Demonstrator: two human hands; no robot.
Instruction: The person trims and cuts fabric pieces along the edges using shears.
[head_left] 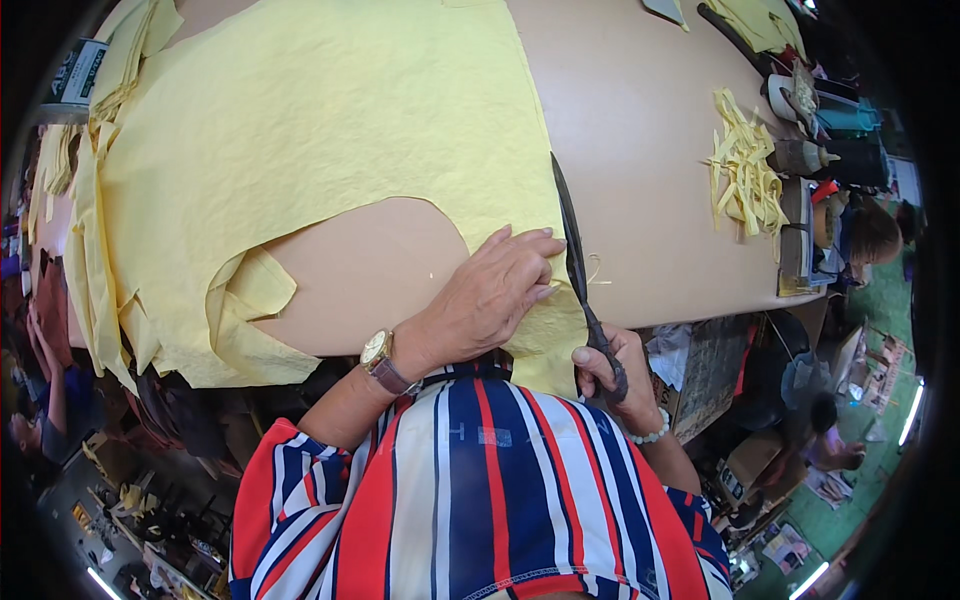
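Observation:
A large yellow sheet, like leather or cloth, spreads over the tan table. A big curved opening is cut out of its near side, and a folded flap lies at the opening's left. My left hand rests palm down on the sheet near its right edge, fingers stretched toward that edge. In my right hand is a pair of long dark shears, gripped by the handles at the table's near edge. Their blades point away from me along the sheet's right edge. I cannot tell whether the blades are apart.
A pile of thin yellow offcut strips lies at the right. Beyond it stand a squeeze bottle and other tools. More folded yellow pieces are stacked at the far left, beside a can. Other people sit farther off.

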